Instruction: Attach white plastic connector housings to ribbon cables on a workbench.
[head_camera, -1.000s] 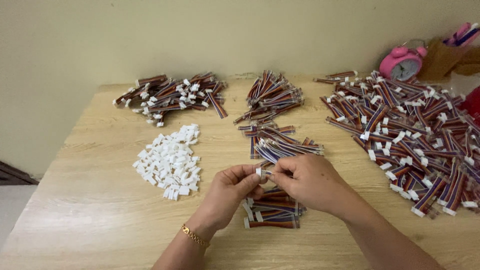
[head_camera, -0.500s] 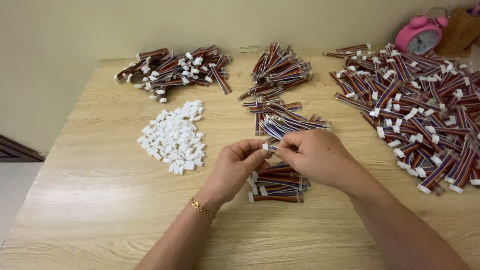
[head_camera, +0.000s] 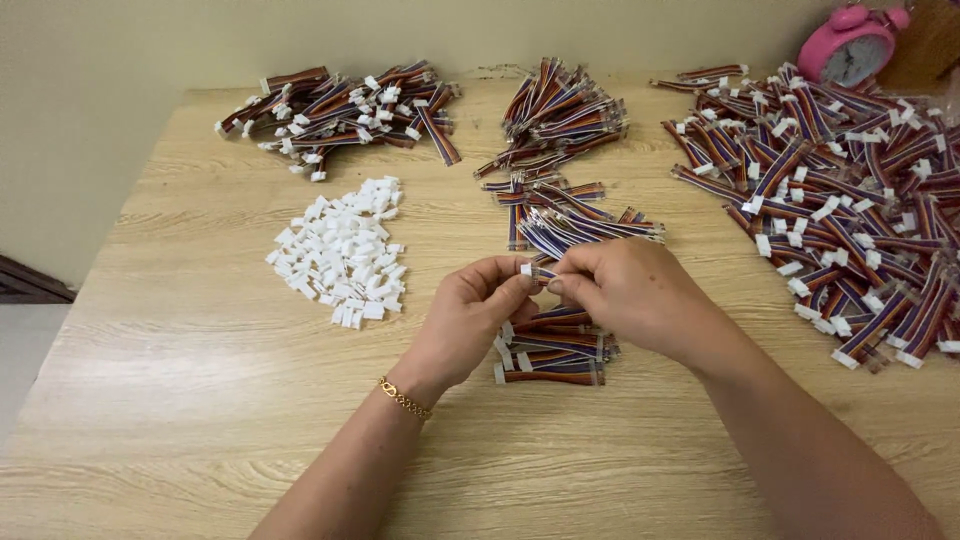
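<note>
At the centre of the frame, the left hand (head_camera: 470, 315) and the right hand (head_camera: 625, 290) are meeting fingertip to fingertip, together pinching a short ribbon cable (head_camera: 538, 272) — a flat strip of red, blue and white wires, largely hidden by the fingers. The left hand's thumb and forefinger are closing on the small white connector (head_camera: 525, 268) at the cable's end, while the right hand's fingers are gripping the wires just beside it. A gold bracelet (head_camera: 404, 398) is sitting on the left wrist.

Directly below the hands, a small stack of finished cables (head_camera: 555, 350) is lying on the wooden table (head_camera: 200, 420). At left of centre a heap of loose white connectors (head_camera: 340, 255) is resting — well apart from the cable piles at upper left (head_camera: 335, 105), upper centre (head_camera: 560, 110) and along the right edge (head_camera: 850, 190). A pink alarm clock (head_camera: 850, 45) is standing at upper right.
</note>
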